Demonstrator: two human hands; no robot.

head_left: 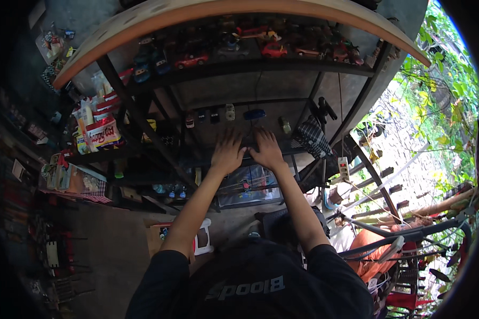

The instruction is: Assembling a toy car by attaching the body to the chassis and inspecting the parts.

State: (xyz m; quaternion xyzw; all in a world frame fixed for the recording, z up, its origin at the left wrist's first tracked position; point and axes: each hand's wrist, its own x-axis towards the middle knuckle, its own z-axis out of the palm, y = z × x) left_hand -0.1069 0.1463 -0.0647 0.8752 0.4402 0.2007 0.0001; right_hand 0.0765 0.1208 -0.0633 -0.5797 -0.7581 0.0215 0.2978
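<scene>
Both forearms reach forward to a dark shelf (197, 139). My left hand (228, 152) lies palm down at its front part, fingers stretched and slightly spread, holding nothing. Beside it my right hand (267, 151) rests the same way, and the two thumbs come close together. Just beyond the fingertips stands a loose row of small toy cars. A pale car (230, 111) is past my left hand, with a black car (214, 115) to its left. A blue car (255, 114) sits sideways beyond my right hand. A greenish car (285, 125) stands farther right, and a red-and-white car (190, 119) at the left end.
Above, a shelf holds many toy vehicles, including a red car (274, 50), under a curved wooden top (303, 7). Snack bags (102, 133) hang left. A checkered cloth (313, 137) and a power strip (343, 169) are right. Below sits a clear-fronted case (249, 195).
</scene>
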